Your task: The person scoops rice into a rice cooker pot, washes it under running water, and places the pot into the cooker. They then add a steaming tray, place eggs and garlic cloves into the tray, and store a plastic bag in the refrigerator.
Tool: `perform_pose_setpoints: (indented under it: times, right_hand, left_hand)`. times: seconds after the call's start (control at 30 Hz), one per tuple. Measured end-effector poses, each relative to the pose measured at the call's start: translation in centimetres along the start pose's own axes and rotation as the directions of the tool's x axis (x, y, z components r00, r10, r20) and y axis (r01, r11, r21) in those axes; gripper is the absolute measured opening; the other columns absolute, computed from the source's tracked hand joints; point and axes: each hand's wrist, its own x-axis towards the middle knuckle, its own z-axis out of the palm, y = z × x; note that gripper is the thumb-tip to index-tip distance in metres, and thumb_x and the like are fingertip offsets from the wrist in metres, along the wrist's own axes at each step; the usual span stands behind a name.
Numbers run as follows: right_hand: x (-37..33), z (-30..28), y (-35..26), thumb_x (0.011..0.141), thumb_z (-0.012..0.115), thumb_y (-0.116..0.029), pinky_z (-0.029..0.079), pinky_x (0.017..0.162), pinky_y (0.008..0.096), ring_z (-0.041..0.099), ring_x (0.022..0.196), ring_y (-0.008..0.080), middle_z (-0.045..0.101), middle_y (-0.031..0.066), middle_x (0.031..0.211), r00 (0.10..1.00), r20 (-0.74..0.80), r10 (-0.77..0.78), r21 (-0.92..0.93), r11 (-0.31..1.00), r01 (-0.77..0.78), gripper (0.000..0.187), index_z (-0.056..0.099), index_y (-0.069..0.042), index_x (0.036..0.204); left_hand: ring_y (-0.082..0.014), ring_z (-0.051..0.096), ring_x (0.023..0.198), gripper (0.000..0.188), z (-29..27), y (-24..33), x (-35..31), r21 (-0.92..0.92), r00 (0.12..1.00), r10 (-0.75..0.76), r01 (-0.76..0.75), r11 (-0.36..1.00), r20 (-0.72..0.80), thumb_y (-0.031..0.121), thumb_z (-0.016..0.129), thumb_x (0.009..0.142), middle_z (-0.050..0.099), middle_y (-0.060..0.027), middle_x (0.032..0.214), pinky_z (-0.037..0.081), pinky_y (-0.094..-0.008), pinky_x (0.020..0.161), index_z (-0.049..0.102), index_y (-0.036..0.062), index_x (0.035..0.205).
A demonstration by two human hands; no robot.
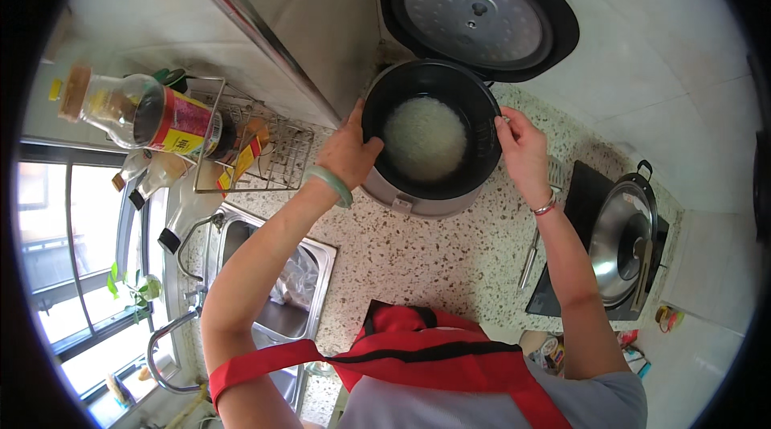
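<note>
A black inner pot [438,80] with white rice [424,138] in cloudy water sits in or just above the rice cooker body [442,206]; which of the two I cannot tell. Behind it the rice cooker lid [474,16] stands raised, showing its silver inner plate. My left hand [351,154], with a pale green bangle at the wrist, grips the pot's left rim, thumb over the edge. On the opposite side my right hand [524,146] pinches the right rim. The undersides of both hands' fingers are partly hidden.
A wire rack [277,152] with a large sauce bottle [181,120] and other bottles stands at the left. Below it lies a metal sink [325,256] with a curved faucet [157,349]. A lidded wok [622,236] rests on a black cooktop [550,288] at the right. A metal pole [249,28] slants overhead.
</note>
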Motion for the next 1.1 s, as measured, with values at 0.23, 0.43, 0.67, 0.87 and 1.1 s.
perform_pose_setpoints:
  times: [0.23, 0.43, 0.67, 0.87, 1.1]
  right_hand:
    - [0.2, 1.0, 1.5, 0.084, 0.070, -0.011, 0.042, 0.048, 0.0294, 0.052, 0.047, 0.0151, 0.057, 0.0078, 0.058, 0.997, 0.055, -0.050, -0.134, 0.989, 0.057, 0.025, 0.064, 0.001, 0.105]
    - [0.2, 1.3, 1.9, 0.084, 0.068, -0.016, 0.046, 0.049, 0.0363, 0.059, 0.050, 0.0246, 0.060, 0.0080, 0.059, 0.989, 0.106, -0.103, -0.362, 0.922, 0.135, 0.026, 0.064, -0.003, 0.106]
    - [0.2, 1.2, 1.6, 0.085, 0.069, -0.019, 0.042, 0.048, 0.0355, 0.056, 0.049, 0.0229, 0.056, 0.0065, 0.057, 0.979, 0.132, -0.157, -0.498, 0.843, 0.203, 0.028, 0.063, -0.006, 0.109]
    - [1.2, 0.8, -0.7, 0.091, 0.061, -0.015, 0.052, 0.058, 0.0343, 0.065, 0.064, 0.0225, 0.066, 0.0089, 0.074, 0.983, 0.090, -0.160, -0.405, 0.896, 0.182, 0.024, 0.061, -0.004, 0.112]
    - [5.1, 8.1, 0.9, 0.088, 0.047, 0.003, 0.053, 0.066, 0.0274, 0.065, 0.076, 0.0146, 0.067, 0.0080, 0.089, 0.680, 0.705, 0.199, 0.052, 0.943, -0.330, 0.025, 0.062, 0.001, 0.107]
  left_hand:
    - [-0.0387, 0.061, 0.108, 0.081, 0.0, 2.2, 0.5, 0.378, 0.958, -0.271, 0.216, 0.900, 0.098, 0.032, 0.056, 0.088, 0.040, -0.0198, 0.146, 0.048, -0.0457, 0.093, 0.014, 0.0009, 0.151]
    - [-0.0377, 0.064, 0.103, 0.085, 0.8, 1.8, 0.9, 0.473, 0.939, -0.314, 0.213, 0.855, 0.144, 0.033, 0.055, 0.089, 0.039, -0.0186, 0.148, 0.050, -0.0462, 0.089, 0.008, -0.0035, 0.150]
    - [-0.0376, 0.066, 0.094, 0.084, 1.2, 1.3, 1.0, 0.517, 0.952, -0.273, 0.168, 0.840, 0.135, 0.035, 0.053, 0.090, 0.047, -0.0210, 0.140, 0.052, -0.0461, 0.084, 0.009, -0.0051, 0.149]
    - [-0.0380, 0.067, 0.092, 0.080, 0.9, 0.8, 0.5, 0.471, 0.961, -0.252, 0.169, 0.866, 0.118, 0.046, 0.047, 0.095, 0.057, -0.0241, 0.127, 0.052, -0.0470, 0.081, 0.014, -0.0024, 0.149]
    - [-0.0407, 0.065, 0.091, 0.071, 0.5, 0.1, 0.0, 0.378, 0.982, -0.183, 0.153, 0.913, 0.047, 0.048, 0.043, 0.098, 0.061, -0.0255, 0.118, 0.052, -0.0481, 0.076, 0.024, 0.0020, 0.148]
